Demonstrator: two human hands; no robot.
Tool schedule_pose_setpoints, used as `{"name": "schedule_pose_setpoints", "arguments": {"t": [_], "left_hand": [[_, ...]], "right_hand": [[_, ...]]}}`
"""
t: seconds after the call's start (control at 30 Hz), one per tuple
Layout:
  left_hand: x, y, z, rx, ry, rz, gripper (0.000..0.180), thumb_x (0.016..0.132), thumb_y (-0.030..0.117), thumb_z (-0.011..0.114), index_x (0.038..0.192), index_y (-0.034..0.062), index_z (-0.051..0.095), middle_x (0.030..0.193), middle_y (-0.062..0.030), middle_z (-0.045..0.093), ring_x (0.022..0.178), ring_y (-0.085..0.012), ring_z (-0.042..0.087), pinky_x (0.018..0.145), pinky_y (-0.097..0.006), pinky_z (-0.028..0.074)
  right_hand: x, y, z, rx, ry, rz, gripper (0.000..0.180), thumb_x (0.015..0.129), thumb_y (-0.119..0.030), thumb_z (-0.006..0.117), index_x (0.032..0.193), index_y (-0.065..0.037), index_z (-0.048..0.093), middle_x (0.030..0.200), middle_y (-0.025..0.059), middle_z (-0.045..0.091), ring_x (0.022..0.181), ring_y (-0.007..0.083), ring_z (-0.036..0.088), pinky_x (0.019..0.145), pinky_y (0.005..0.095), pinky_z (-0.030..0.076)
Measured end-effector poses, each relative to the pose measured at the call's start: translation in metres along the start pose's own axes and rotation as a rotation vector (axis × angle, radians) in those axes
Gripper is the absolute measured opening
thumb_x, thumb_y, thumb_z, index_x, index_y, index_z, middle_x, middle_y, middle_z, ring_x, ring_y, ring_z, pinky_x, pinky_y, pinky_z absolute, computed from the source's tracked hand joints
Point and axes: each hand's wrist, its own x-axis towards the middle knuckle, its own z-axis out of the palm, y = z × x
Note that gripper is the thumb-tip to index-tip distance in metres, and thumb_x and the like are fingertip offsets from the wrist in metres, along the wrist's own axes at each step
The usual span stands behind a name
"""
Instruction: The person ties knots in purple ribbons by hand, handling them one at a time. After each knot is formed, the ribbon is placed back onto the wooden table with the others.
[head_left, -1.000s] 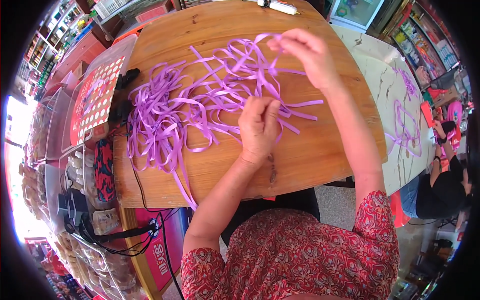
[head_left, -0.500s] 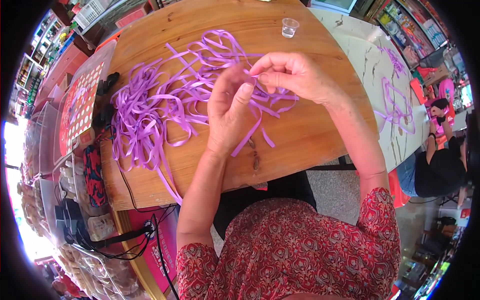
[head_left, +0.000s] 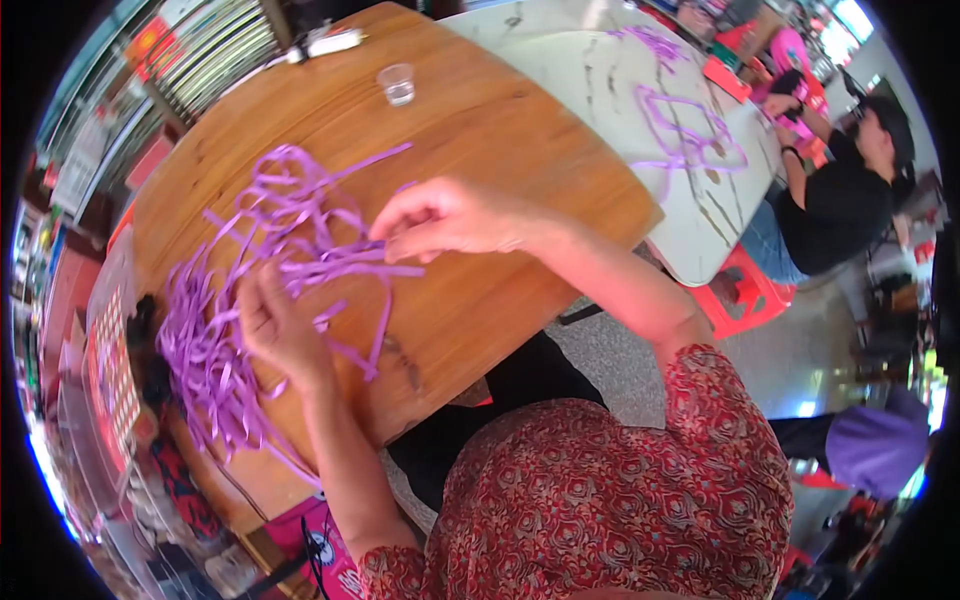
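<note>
A tangled heap of purple ribbon [head_left: 205, 350] lies on the wooden table, with looser loops [head_left: 285, 180] toward its far side. My right hand [head_left: 450, 220] is above the ribbon's right part, its thumb and fingertips closed on purple strands [head_left: 345, 262] that stretch leftward. Over the heap's middle, my left hand [head_left: 275, 320] has its fingers raised and close together. Motion blurs them, and whether ribbon is caught between them is unclear. Cut ends of ribbon [head_left: 370, 365] hang toward the table's near side.
On the wooden table [head_left: 480, 130] stands a small clear plastic cup [head_left: 397, 85]. The adjoining white marbled table [head_left: 560, 45] carries more purple ribbon [head_left: 690, 130]. A person in black [head_left: 850, 215] sits there at the right. A red stool [head_left: 745, 295] is below.
My hands have come apart, the left one lowering toward the heap. The view has swung right, showing more of the white table and the seated person.
</note>
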Motion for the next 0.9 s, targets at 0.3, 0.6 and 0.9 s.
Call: {"name": "schedule_pose_setpoints", "arguments": {"t": [0.3,0.6,0.9], "left_hand": [[0.018,0.010,-0.004,0.651,0.215,0.230,0.027,0.084,0.011,0.066,0.107,-0.0023,0.060,0.098,-0.0115,0.062,0.090,-0.0204,0.058,0.081,-0.030,0.047],[-0.036,0.005,0.028,-0.243,-0.618,-0.250,0.017,0.094,0.014,0.051,0.100,0.0004,0.060,0.085,0.0011,0.053,0.078,-0.0078,0.044,0.070,-0.023,0.035],[0.000,0.009,0.015,0.426,-0.241,0.166,0.008,0.084,0.006,0.061,0.082,-0.0009,0.063,0.067,-0.0053,0.052,0.064,-0.0158,0.048,0.059,-0.030,0.039]], "right_hand": [[-0.023,0.016,-0.023,-0.026,0.231,-0.153,0.015,0.084,-0.012,0.064,0.096,-0.003,0.067,0.082,0.0028,0.067,0.066,0.0106,0.058,0.059,0.0257,0.046],[-0.007,0.012,0.014,-0.612,0.365,-0.566,0.011,0.081,-0.013,0.065,0.090,-0.007,0.067,0.079,0.0091,0.059,0.071,0.0250,0.062,0.060,0.0327,0.048],[-0.046,0.025,-0.035,-0.490,0.501,-0.274,0.012,0.083,-0.005,0.063,0.094,-0.005,0.067,0.081,0.0033,0.063,0.070,0.0105,0.060,0.061,0.0220,0.046]]}}
